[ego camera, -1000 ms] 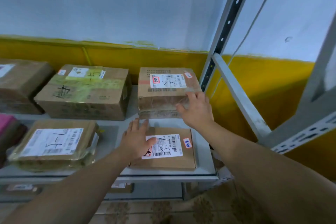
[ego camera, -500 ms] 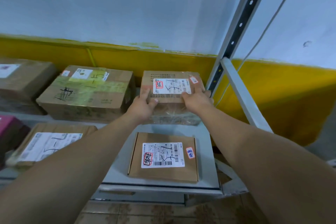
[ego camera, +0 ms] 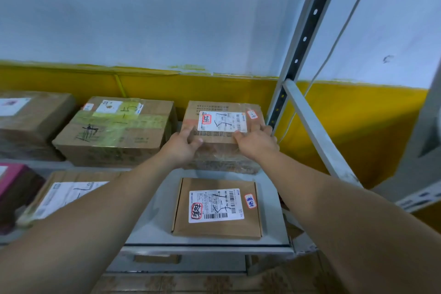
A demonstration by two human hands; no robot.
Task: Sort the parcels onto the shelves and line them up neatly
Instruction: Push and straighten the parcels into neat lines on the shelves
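A taped cardboard parcel (ego camera: 223, 112) with a white label stands at the back right of the grey shelf (ego camera: 272, 227). My left hand (ego camera: 182, 147) grips its near left corner, thumb on top. My right hand (ego camera: 256, 142) grips its near right corner, fingers along the top edge. In front of it lies a flat brown parcel (ego camera: 216, 229) with a white label and a red-ringed sticker, untouched.
A larger box with green tape (ego camera: 114, 131) sits just left of the held parcel. Another box (ego camera: 31, 122) is at far left. A flat labelled parcel (ego camera: 71, 188) and a pink box (ego camera: 12, 181) lie front left. The shelf upright (ego camera: 303, 40) stands at right.
My left hand left the flat front parcel and took the back parcel's left corner. Both hands now hold the back parcel, which sits slightly farther back. The view has shifted closer.
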